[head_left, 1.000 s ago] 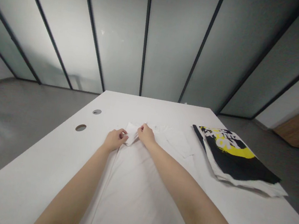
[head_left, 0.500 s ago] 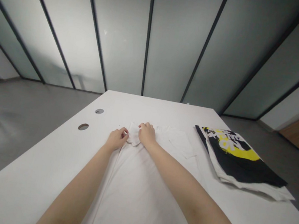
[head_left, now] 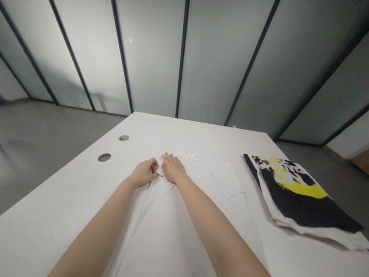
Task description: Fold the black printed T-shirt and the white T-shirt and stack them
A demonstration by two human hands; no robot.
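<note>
A white T-shirt (head_left: 157, 250) lies spread on the table, with its collar end far from me and its body running towards me. My left hand (head_left: 143, 173) has its fingers curled on a small gathered edge of the shirt near the collar. My right hand (head_left: 173, 168) rests flat on the cloth just beside it, fingertips apart and holding nothing. A white sleeve (head_left: 224, 175) lies flat to the right of my hands. My forearms hide part of the shirt's body.
A folded black-and-white shirt (head_left: 306, 203) with a yellow print lies at the table's right. The white table (head_left: 28, 231) has two round holes (head_left: 104, 157) near its left edge. Grey floor lies beyond its edges, with frosted glass panels behind.
My right hand has moved left, close to my left hand, and now lies flat. The raised fold of white cloth between my hands has dropped flat.
</note>
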